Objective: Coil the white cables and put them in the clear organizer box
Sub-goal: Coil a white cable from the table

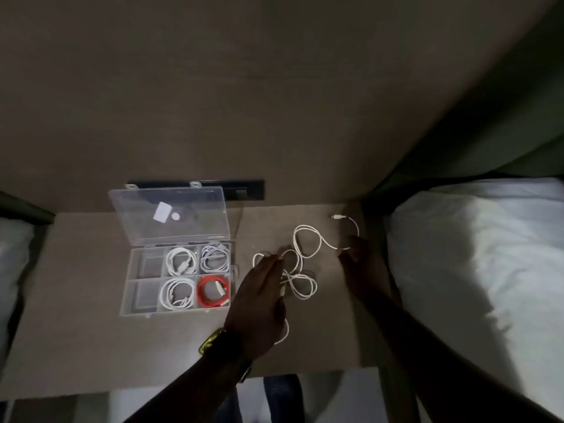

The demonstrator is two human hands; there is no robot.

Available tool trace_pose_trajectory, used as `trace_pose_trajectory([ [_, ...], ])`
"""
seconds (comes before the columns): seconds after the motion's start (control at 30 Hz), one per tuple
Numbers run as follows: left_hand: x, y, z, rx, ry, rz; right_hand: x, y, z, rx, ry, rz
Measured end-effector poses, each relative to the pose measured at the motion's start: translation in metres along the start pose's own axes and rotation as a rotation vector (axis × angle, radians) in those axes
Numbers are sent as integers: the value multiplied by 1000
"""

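Observation:
A loose white cable [306, 239] lies in tangled loops on the brown table [91, 331], right of the clear organizer box [143, 296]. The box stands with its lid up; three compartments hold coiled white cables [180, 261] and one holds a red cable [213, 290], while the two left compartments show no cable. My left hand [259, 300] rests flat over the left part of the tangle, fingers spread. My right hand [361, 257] grips the cable near its far end, whose plug [335, 217] lies on the table.
A white bed or pillow [473, 270] borders the table on the right, another pale cushion [12, 254] on the left. A dark strip [247, 190] sits on the wall behind the box. A yellow band [210, 341] is on my left wrist.

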State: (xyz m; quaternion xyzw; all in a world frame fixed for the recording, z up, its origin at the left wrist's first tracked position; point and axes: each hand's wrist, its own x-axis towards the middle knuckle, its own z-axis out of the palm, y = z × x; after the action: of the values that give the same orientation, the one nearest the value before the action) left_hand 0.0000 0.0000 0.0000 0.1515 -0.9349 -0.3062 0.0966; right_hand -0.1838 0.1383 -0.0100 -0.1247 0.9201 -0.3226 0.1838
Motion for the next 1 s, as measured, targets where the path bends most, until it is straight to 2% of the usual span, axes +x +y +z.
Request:
trace_pose_trajectory([
  [0.07, 5, -3, 8, -28, 5, -18, 29, 10, 6, 43, 93, 175],
  [0.13, 11, -6, 12, -50, -2, -42, 57, 20, 21, 98, 89, 412],
  [0.2, 19, -6, 14, -77, 6, -36, 74, 42, 44, 223, 106, 537],
  [0.3, 33, -8, 12, -80, 12, -48, 76, 53, 50, 145, -24, 290],
  [0.33, 39, -9, 12, -91, 28, -48, 69, 44, 38, 144, 26, 211],
  [0.37, 46, -7, 9, -118, 51, -49, 61, 35, 23, 167, 142, 78],
  [0.4, 55, -2, 3, -158, 71, -65, 51, 23, 7, 166, 180, -64],
  [0.5, 85, 17, -18, -190, 101, -114, 21, -15, -32, 41, 67, -480],
  [0.57, 100, 29, -29, -209, 43, -108, 14, -33, -48, 47, 55, -581],
  [0.63, 107, 44, -40, -399, -34, -145, 15, -44, -53, 164, 49, -611],
  [0.67, 109, 52, -44, -565, -61, -220, 16, -50, -52, 244, 39, -590],
  [0.73, 111, 65, -53, -1034, -54, -502, 20, -58, -46, 402, 17, -515],
  [0.8, 114, 71, -65, -1616, -62, -734, 16, -64, -37, 503, -14, -438],
  [0.87, 121, 63, -81, -2026, -1, -742, 8, -62, -28, 462, -75, -414],
  [0.93, 129, 48, -96, -2144, 140, -677, -6, -57, -24, 262, -189, -504],
  [1.0, 137, 38, -109, -2092, 254, -607, -22, -54, -27, 33, -355, -670],
])
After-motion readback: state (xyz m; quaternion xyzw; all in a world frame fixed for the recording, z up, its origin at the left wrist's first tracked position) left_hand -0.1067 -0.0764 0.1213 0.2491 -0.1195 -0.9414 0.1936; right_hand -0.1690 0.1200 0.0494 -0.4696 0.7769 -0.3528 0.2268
